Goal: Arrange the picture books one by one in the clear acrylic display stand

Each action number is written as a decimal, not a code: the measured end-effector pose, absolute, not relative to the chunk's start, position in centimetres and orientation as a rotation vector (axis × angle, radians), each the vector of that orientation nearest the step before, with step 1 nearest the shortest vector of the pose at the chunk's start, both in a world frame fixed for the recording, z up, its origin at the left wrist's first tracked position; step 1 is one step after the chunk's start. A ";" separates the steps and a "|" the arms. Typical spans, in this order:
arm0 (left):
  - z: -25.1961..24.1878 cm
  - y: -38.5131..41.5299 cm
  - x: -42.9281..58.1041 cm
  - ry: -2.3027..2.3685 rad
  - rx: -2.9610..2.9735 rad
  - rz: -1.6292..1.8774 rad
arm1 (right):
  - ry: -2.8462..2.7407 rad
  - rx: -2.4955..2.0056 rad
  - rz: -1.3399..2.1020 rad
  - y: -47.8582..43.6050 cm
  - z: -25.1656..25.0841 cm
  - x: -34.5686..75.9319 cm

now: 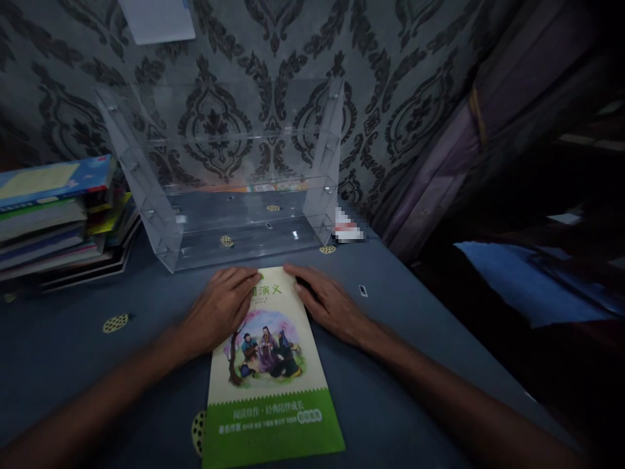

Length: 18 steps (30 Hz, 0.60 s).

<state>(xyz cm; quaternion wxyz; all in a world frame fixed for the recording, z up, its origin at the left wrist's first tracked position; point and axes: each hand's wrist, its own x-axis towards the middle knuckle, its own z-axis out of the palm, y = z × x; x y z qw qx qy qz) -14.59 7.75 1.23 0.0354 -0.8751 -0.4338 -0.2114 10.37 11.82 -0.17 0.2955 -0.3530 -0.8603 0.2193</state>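
A book [268, 365] with a cream and green cover lies flat on the table, its illustrated front facing up. My left hand [222, 306] rests over the book's upper left edge, fingers stretched flat across its corner. At the upper right corner, my right hand [327, 299] touches the edge with its fingertips, thumb and fingers apart. Neither hand lifts the book. Just beyond the book's far edge stands a clear acrylic rack [239, 244] with shelf levels.
A stack of books [49, 221] sits at the left. The dark blue tabletop [146, 371] has a pineapple pattern and ends along a slanting right edge. A patterned wall [273, 52] rises behind, with a purple curtain [439, 169] and a blue sheet-like thing [532, 280] to the right.
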 end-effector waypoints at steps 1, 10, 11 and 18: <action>1.3 7.9 -14.4 -1.312 -2.705 -0.646 | -2.277 -0.942 0.598 11.8 -0.1 10.4; 1.7 10.1 -11.9 -1.206 -2.849 -0.617 | -2.224 -0.940 0.684 12.0 -0.1 10.4; 1.7 10.3 -11.8 -1.185 -2.858 -0.621 | -2.217 -0.938 0.694 12.1 -0.1 10.4; 1.8 10.2 -11.9 -1.081 -2.849 -0.644 | -2.207 -0.939 0.708 12.2 -0.2 10.3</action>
